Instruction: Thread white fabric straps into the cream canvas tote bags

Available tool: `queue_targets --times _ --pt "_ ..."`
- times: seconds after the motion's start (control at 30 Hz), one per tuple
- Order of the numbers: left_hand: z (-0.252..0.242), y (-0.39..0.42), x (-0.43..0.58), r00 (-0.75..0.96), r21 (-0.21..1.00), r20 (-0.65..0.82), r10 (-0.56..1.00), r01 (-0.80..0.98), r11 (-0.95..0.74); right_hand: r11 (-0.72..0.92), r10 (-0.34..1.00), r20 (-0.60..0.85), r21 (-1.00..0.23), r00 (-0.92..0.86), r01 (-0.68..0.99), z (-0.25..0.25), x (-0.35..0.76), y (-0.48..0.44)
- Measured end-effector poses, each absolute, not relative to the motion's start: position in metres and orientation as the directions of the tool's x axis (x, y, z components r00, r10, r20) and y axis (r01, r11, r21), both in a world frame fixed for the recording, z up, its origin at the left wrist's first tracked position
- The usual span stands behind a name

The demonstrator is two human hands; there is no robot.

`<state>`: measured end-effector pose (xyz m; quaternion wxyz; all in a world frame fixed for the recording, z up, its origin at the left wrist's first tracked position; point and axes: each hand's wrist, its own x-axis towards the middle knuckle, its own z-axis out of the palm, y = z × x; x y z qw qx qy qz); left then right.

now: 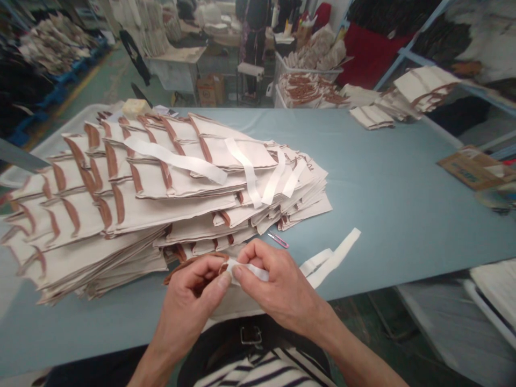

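My left hand (187, 293) is closed on the brown edge of a cream fabric piece (239, 302) close to my body. With thumb and forefinger, my right hand (278, 285) pinches a white strip (260, 273) against that edge; its far part passes under my palm. My fingertips almost meet, hiding where strip and fabric join. Just beyond them, pink-handled thread snips (279, 240) lie on the table. To the right of my right hand are loose white strips (336, 258). A large layered pile of cream fabric pieces (193, 212) with brown edges spreads to the left.
More white strips (173, 159) lie across the pile. The blue-green table (374, 193) carries folded cream pieces (371, 116) at its far right corner and a flattened cardboard box (470, 167) at the right edge. Bins of fabric (310, 88) and a standing person (253, 40) are beyond.
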<state>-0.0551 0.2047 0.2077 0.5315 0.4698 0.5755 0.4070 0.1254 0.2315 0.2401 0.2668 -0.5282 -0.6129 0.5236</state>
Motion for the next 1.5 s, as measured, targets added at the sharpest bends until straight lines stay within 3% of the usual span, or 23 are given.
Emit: queue_targets --times 0.23,0.43,0.77,0.9,1.03,1.33,1.5 --pt "0.214 0.205 -0.053 0.035 0.972 -0.200 0.979 0.131 0.194 -0.093 0.931 -0.220 -0.915 -0.293 0.392 0.239 0.124 0.231" --pt "0.219 0.203 -0.044 -0.079 0.965 -0.224 0.971 0.121 0.232 -0.078 0.934 -0.204 -0.918 -0.294 0.389 0.237 0.124 0.231" --pt "0.211 0.206 -0.054 0.026 0.918 -0.118 0.993 0.384 0.099 -0.054 0.932 -0.205 -0.893 -0.298 0.447 0.233 0.124 0.231" --pt "0.215 0.204 -0.052 0.003 0.896 -0.065 0.998 0.440 0.057 0.106 0.961 -0.053 -0.834 -0.270 0.542 0.233 0.129 0.228" --pt "0.221 0.203 -0.053 0.015 0.878 -0.035 0.999 0.478 0.024 0.231 0.955 0.094 -0.830 -0.281 0.507 0.234 0.133 0.227" --pt "0.233 0.203 -0.046 0.070 0.887 0.028 0.997 0.459 -0.057 -0.117 0.886 -0.227 -0.954 -0.405 0.278 0.225 0.132 0.237" --pt "0.227 0.201 -0.047 0.118 0.891 -0.022 0.993 0.454 -0.034 -0.238 0.794 -0.280 -0.960 -0.540 0.148 0.213 0.134 0.245"
